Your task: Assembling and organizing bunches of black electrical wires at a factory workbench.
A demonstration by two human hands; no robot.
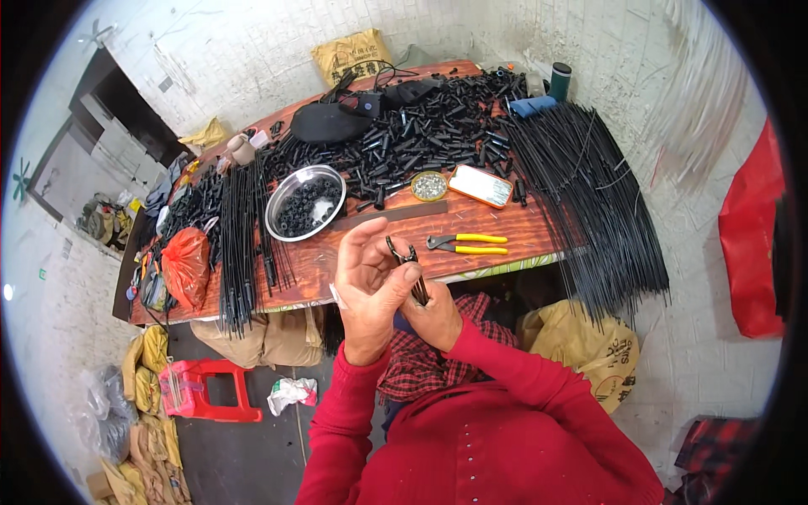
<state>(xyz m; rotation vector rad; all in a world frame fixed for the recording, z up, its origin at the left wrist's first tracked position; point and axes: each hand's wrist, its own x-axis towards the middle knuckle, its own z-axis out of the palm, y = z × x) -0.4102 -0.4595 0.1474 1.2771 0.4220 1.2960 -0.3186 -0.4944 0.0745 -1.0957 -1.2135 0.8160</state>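
My two hands meet in front of my chest, near the table's front edge. A thin black forked piece [402,255] with curved tips rises between them; its exact kind I cannot make out. My left hand [368,290] is turned up, its thumb pressed against the piece and its fingers curled behind it. Lower down, my right hand [431,316] is closed around the stem, which partly hides it. Just beyond the hands lies a pair of yellow-handled pincers [468,244] on the table.
The red-brown wooden table [370,268] bears a steel bowl [268,220] of black rings, a round dish [429,186] of small metal bits and an orange-rimmed tray [481,186]. Black tubes [412,126] are heaped behind. Bundled black rods [589,194] overhang the right edge. A red stool [240,391] lies at left.
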